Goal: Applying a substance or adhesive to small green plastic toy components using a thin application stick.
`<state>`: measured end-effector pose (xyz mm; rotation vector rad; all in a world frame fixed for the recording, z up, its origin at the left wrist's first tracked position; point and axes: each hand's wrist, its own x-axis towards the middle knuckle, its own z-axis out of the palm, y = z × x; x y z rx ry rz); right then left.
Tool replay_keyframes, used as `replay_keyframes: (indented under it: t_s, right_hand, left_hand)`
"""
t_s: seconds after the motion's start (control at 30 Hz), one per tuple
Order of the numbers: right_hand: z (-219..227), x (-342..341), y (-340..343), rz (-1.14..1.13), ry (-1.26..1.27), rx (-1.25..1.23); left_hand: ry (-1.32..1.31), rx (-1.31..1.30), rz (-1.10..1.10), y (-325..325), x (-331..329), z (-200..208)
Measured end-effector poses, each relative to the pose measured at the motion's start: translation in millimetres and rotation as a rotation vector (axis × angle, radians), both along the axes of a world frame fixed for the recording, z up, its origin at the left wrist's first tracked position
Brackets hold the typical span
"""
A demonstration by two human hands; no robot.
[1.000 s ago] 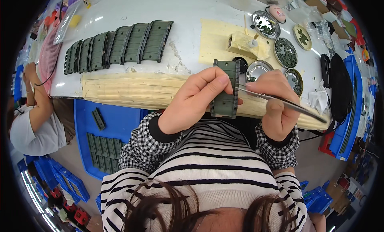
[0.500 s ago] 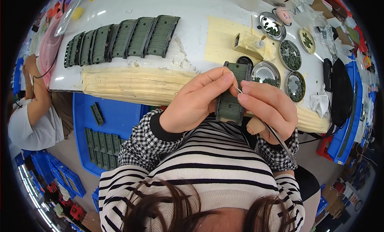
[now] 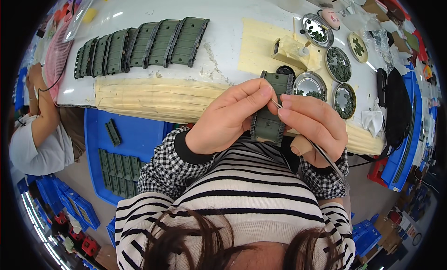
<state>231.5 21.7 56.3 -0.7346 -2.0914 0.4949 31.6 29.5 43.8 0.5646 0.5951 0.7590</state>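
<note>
Over the table's front edge I hold up a dark green ribbed plastic part (image 3: 268,125). My left hand (image 3: 223,116) is closed at its left side, with thumb and forefinger pinched together over it; the lower fingers are hidden behind. My right hand (image 3: 319,123) grips metal tweezers (image 3: 331,164) like a pen, their tips meeting my left fingertips above the part. Anything small between those tips cannot be made out. A tan finger cover (image 3: 301,145) wraps one right finger. Beyond my hands are round metal dishes (image 3: 338,65) with tiny green pieces.
A row of similar green parts (image 3: 153,44) lies at the far left of the table. A tape-covered bottle stand (image 3: 291,51) stands beyond my hands. Below the edge, a blue bin (image 3: 100,130) holds more green parts. Another person (image 3: 44,140) sits at the left.
The tweezers and my right hand have shifted very slightly; the tweezers' rear end has moved a little to the right. My left hand and the green part stay in place.
</note>
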Motion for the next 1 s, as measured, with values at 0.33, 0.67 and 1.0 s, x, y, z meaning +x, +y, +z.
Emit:
replay_keyframes:
  t_s: [0.33,0.67,1.0]
  right_hand:
    - [4.3,-2.6,-1.7,-0.014,0.001,-0.058]
    - [-26.5,5.9,2.5,-0.379,0.419,-0.416]
    - [-46.7,0.4,15.8,-0.49,0.097,-0.267]
  left_hand:
    - [0.002,0.02,-0.008,0.3,-0.5,-3.7]
    - [0.183,0.231,0.209,2.6,-11.1,10.4]
    - [0.128,0.012,0.273,5.0,-20.4,9.8]
